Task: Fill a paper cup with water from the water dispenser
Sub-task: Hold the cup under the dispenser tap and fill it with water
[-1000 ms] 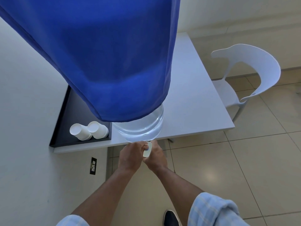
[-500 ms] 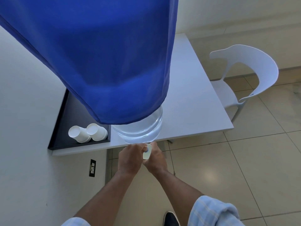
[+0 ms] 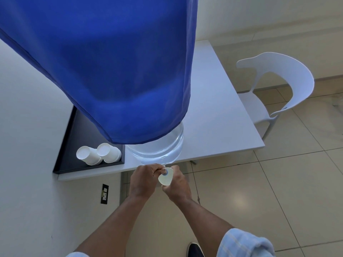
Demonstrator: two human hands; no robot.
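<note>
A large clear water bottle [image 3: 157, 151] under a blue cloth cover [image 3: 111, 71] stands at the front edge of the white table [image 3: 219, 127]. Its pale teardrop tap lever [image 3: 165, 178] juts out over the edge. My left hand [image 3: 143, 180] is closed around the tap from the left, fingertips at the lever's hub. My right hand [image 3: 177, 186] is curled just under and right of the tap, gripping a paper cup that the hand and lever almost wholly hide. No water stream is visible.
Two stacks of white paper cups [image 3: 98, 153] lie on their sides in a black tray [image 3: 74, 145] left of the bottle. A white chair [image 3: 278, 89] stands right of the table. A wall socket [image 3: 104, 193] is below the table; my shoe [image 3: 194, 250] is on the tiled floor.
Both hands have stayed at the tap; only my viewpoint has shifted slightly.
</note>
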